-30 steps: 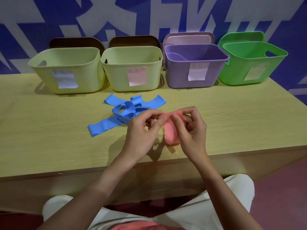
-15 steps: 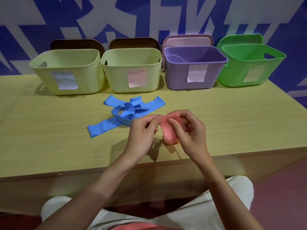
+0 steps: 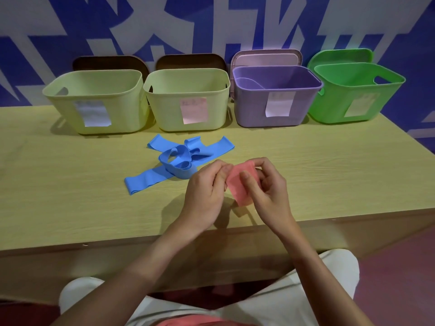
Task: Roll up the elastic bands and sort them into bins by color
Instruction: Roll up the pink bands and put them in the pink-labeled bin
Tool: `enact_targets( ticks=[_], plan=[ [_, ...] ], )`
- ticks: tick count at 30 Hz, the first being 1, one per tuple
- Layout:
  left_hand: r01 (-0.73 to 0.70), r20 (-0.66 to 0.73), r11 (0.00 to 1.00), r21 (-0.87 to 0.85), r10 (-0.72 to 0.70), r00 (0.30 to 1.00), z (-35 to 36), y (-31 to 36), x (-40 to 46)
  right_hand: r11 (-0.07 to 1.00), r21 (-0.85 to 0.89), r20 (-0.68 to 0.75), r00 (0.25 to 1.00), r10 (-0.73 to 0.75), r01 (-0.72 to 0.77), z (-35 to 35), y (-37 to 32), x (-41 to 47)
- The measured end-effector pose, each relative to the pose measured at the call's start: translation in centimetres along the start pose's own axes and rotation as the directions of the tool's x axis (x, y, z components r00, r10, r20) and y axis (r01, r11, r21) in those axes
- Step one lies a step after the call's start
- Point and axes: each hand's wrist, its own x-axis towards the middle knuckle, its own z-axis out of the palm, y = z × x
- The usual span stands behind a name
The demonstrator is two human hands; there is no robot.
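Pink band (image 3: 240, 184) pinched between both hands' grip.

Even indoor light, soft shadows beneath hands and bins, wide-angle bending at edges, mild softness

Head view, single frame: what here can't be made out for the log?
- Paper labels on the four plastic bins, e.g. the pink label: writing too small and blurred.
- Pink elastic band: how far it is rolled, since the left hand and right hand cover its ends.
- Two pale yellow-green bins: floors hidden by their front walls.
- Tangled blue elastic bands: count unclear where they overlap.
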Motion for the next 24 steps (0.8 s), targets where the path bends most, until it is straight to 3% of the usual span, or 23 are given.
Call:
enact_targets(
  ticks=[10,15,24],
  plan=[
    [0.243,0.02,0.908,-0.341,-0.252,0.968,0.3,0.5,0.3,0.998,-0.041,-0.043,0.998,-0.05,0.048,-0.1,-0.9,0.2],
    [0.195,0.071,0.952,-0.236,-0.183,0.98,0.2,0.0,0.2,0.999,-0.028,-0.089,0.995,-0.047,0.045,-0.2,-1.0,0.4],
    [-0.029,0.06,0.999,0.03,0.027,0.998,-0.1,-0.1,-0.4,1.0,0.0,-0.107,0.994,-0.006,0.006,0.0,-1.0,0.4]
  ],
)
